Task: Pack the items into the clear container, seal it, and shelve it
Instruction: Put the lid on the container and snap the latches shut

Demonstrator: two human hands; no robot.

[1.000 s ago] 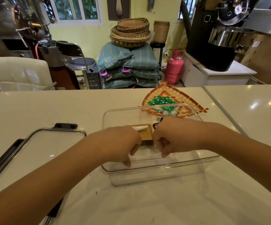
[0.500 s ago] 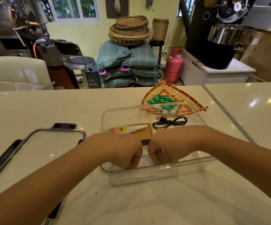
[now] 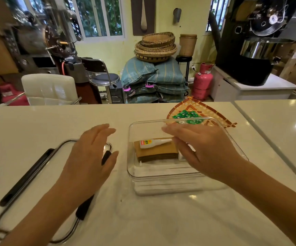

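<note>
The clear container [image 3: 144,175] stands on the white counter in front of me. Inside lie a white glue bottle [image 3: 153,143] on a stack of brown envelopes [image 3: 157,153], with flat white items [image 3: 161,170] below them. My right hand [image 3: 202,150] hovers open over the container's right half and hides the black cable. My left hand [image 3: 90,157] is open with spread fingers above the clear lid [image 3: 37,167], which has black clips and lies to the left. A woven tray [image 3: 214,116] with several green packets [image 3: 186,115] sits behind the container.
The counter's far edge runs just behind the tray, and a seam to a second counter [image 3: 276,130] lies on the right. Chairs, sacks, baskets, a pink gas cylinder [image 3: 201,82] and a black machine stand beyond.
Both hands have left the container's near side and opened. The left one moved left over the lid, the right one lifted above the container's right half. White flat items now lie in the container.
</note>
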